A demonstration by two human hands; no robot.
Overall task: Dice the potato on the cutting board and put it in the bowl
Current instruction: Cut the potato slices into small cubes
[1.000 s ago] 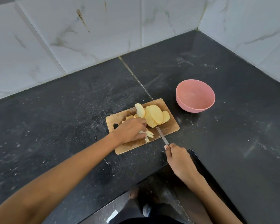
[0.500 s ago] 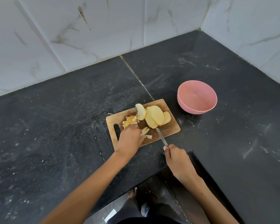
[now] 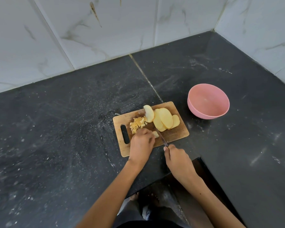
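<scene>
Where marble-tiled walls point(image 3: 105, 30) corner, cutting board point(image 3: 176, 134) sits on dusty black counter point(image 3: 56, 129)

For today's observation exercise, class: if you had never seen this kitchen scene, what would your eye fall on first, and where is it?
First, the pink bowl, bright against the dark counter, standing right of the wooden cutting board. Next, the pale potato slices fanned across the board's far side. Then the two hands at its near edge: the left hand holding a potato piece, the right hand gripping a knife.
</scene>
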